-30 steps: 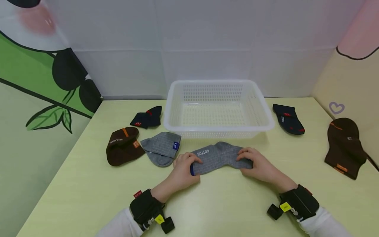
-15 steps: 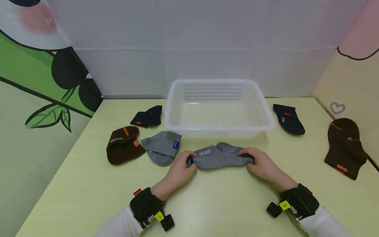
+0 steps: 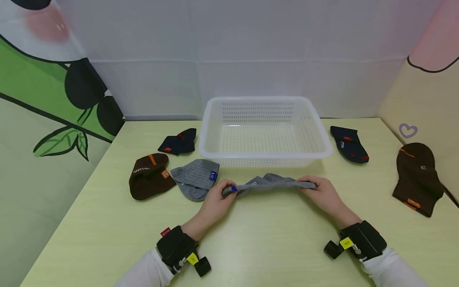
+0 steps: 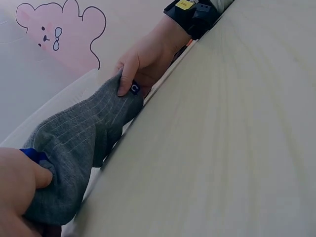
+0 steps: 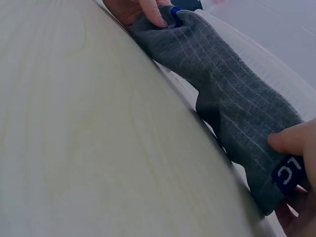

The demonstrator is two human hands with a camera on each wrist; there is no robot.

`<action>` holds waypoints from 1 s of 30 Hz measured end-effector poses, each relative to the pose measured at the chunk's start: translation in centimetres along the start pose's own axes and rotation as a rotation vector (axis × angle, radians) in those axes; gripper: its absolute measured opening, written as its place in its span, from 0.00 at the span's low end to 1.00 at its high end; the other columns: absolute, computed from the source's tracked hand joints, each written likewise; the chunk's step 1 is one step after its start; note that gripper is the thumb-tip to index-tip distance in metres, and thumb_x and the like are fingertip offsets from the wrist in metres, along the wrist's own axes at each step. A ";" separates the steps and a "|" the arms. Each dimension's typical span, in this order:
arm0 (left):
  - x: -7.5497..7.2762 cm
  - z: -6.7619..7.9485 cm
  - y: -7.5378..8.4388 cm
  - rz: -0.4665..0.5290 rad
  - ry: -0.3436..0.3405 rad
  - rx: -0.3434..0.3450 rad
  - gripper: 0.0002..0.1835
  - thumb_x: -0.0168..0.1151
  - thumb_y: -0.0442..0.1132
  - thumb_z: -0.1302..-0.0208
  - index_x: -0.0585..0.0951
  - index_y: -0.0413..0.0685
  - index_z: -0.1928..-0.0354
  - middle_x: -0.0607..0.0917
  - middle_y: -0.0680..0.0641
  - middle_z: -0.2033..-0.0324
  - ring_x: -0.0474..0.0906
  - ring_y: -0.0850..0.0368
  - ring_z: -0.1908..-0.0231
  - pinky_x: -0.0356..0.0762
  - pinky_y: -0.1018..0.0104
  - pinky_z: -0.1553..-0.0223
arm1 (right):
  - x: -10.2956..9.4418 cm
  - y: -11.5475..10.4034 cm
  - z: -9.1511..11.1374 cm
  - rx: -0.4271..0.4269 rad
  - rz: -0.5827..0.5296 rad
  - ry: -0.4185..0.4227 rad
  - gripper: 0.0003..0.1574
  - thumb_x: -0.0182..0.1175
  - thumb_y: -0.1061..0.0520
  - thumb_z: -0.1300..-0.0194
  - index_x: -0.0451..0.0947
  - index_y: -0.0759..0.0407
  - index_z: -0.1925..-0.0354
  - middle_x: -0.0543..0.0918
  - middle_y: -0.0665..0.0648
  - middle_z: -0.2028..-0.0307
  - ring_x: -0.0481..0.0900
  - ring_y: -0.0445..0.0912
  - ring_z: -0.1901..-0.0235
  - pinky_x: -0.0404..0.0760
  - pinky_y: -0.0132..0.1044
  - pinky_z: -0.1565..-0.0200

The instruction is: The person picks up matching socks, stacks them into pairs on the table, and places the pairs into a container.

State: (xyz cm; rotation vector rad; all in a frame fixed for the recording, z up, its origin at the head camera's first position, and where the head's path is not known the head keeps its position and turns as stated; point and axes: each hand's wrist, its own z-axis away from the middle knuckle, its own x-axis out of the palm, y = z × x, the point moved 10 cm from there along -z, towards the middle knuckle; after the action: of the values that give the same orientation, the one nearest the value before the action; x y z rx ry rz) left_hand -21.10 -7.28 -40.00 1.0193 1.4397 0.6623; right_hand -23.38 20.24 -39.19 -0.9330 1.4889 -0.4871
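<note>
A grey sock [image 3: 269,183] with dark blue patches is stretched level between the two hands, in front of the basket. My left hand [image 3: 216,201] pinches its left end by a blue patch, thumb on the near side. At the other end my right hand [image 3: 324,197] pinches the fabric beside an "LC" patch, which shows in the right wrist view. Both wrist views show the sock's ribbed near face [image 4: 74,133], hanging upright with its lower edge close over the table. Just left of the left hand lies a second grey sock [image 3: 193,181], folded, with its own "LC" patch.
Behind the held sock stands a white perforated basket [image 3: 265,155]. A brown sock [image 3: 148,183] and a navy sock [image 3: 179,142] lie on the left. Over on the right are another navy sock [image 3: 348,145] and a brown sock [image 3: 417,179] near the side wall.
The grey sock has gone from lying flat to being raised and tipped, its near edge lifted toward the camera. The right hand has shifted slightly right, the left slightly left.
</note>
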 end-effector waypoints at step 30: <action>-0.6 -0.2 -0.6 0.274 0.039 -0.090 0.11 0.53 0.29 0.34 0.70 0.39 0.50 0.76 0.42 0.69 0.60 0.66 0.81 0.62 0.73 0.72 | -0.7 1.5 -0.4 0.191 -0.183 0.040 0.29 0.50 0.60 0.29 0.56 0.62 0.34 0.75 0.63 0.60 0.72 0.33 0.69 0.69 0.26 0.63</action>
State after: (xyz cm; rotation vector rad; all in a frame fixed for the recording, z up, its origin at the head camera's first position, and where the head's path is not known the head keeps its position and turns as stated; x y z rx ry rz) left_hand -21.49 -8.01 -40.23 1.1488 1.3027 0.9413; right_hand -24.18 21.57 -39.90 -0.9154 1.3720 -0.7718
